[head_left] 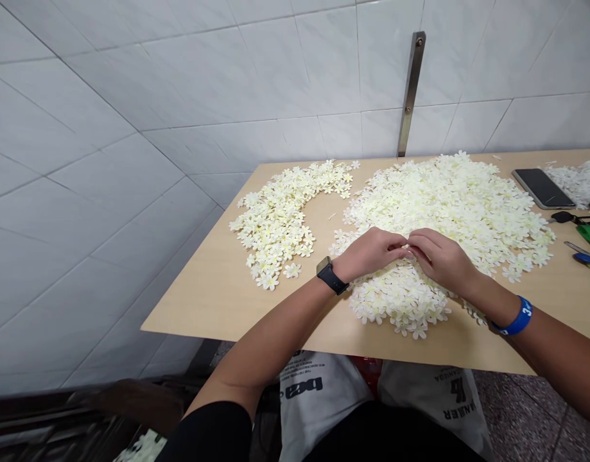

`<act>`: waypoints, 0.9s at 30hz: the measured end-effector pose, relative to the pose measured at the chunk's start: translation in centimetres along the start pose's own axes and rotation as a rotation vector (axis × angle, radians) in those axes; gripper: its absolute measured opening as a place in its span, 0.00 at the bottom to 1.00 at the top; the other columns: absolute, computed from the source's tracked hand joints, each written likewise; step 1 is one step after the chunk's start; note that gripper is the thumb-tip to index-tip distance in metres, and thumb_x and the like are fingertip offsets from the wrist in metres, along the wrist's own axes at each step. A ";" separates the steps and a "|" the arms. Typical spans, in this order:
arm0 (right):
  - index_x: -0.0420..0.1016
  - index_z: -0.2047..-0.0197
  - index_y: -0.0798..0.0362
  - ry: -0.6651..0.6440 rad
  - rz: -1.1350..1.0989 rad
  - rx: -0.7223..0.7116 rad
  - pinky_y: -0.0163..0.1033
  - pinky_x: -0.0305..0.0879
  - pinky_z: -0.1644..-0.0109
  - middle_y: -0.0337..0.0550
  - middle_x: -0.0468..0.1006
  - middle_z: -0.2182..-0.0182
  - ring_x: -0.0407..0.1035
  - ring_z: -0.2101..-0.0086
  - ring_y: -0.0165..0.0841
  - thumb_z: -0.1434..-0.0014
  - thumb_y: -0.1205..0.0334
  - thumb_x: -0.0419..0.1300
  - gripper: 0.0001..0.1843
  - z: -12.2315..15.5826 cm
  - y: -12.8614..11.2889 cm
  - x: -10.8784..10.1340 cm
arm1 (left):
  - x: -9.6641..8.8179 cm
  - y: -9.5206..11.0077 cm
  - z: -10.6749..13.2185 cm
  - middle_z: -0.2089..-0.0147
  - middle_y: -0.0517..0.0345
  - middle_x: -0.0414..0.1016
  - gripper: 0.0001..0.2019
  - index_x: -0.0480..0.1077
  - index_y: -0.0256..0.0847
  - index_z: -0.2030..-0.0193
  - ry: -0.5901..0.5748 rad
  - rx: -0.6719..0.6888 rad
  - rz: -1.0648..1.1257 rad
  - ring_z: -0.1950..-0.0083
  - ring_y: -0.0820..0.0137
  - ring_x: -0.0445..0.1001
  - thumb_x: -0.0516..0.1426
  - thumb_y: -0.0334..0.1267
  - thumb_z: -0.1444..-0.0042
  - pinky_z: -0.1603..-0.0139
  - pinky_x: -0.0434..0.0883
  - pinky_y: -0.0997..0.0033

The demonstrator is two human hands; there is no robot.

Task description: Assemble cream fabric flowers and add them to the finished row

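Observation:
A big heap of small cream-white fabric flowers (468,199) covers the middle of a light wooden table (212,289). My left hand (369,252), with a black watch on its wrist, and my right hand (442,256), with a blue wristband, meet over the near part of this heap. Both hands have their fingers curled, and the fingertips pinch together at one spot on a flower I can barely make out. A second, thinner spread of the same flowers (285,218) lies in an arc to the left.
A dark phone (542,188) lies at the right, beside more white flowers (581,179), keys and green and blue tools (588,247) at the right edge. White tiled walls stand behind and to the left. A metal bracket (410,93) is fixed to the wall. Printed bags (318,391) hang below the table.

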State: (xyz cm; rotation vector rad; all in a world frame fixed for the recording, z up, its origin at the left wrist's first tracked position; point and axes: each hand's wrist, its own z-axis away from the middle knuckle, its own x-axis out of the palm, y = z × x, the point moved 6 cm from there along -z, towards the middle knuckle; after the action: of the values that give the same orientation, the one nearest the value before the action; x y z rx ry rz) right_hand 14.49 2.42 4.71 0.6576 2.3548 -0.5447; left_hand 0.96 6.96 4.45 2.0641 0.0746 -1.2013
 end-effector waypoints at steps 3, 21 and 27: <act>0.72 0.58 0.48 0.080 -0.001 0.079 0.44 0.72 0.62 0.46 0.78 0.66 0.74 0.64 0.38 0.33 0.68 0.58 0.05 -0.3 -0.2 -0.2 | 0.0 0.6 0.1 0.68 0.55 0.81 0.14 0.77 0.37 0.63 0.027 0.070 -0.074 0.70 0.72 0.75 0.53 0.38 0.30 0.66 0.65 0.73; 0.74 0.62 0.49 0.036 0.007 0.136 0.42 0.69 0.67 0.43 0.79 0.70 0.73 0.69 0.36 0.36 0.70 0.58 0.06 -0.2 0.4 -0.5 | -0.1 0.1 0.1 0.60 0.56 0.86 0.11 0.80 0.43 0.51 0.069 0.029 -0.023 0.62 0.69 0.81 0.58 0.42 0.31 0.58 0.72 0.71; 0.71 0.63 0.48 0.119 -0.071 0.305 0.42 0.68 0.67 0.42 0.76 0.70 0.71 0.71 0.35 0.34 0.66 0.59 0.04 -0.1 0.0 -0.9 | 0.3 1.2 0.4 0.59 0.48 0.82 0.15 0.74 0.34 0.50 0.018 0.095 -0.096 0.60 0.65 0.80 0.46 0.34 0.28 0.59 0.71 0.68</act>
State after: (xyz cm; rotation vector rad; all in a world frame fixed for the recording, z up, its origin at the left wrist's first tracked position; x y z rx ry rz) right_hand 15.04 2.26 5.38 0.7615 2.4360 -0.9321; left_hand 1.31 5.81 4.79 2.1758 0.1289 -1.2666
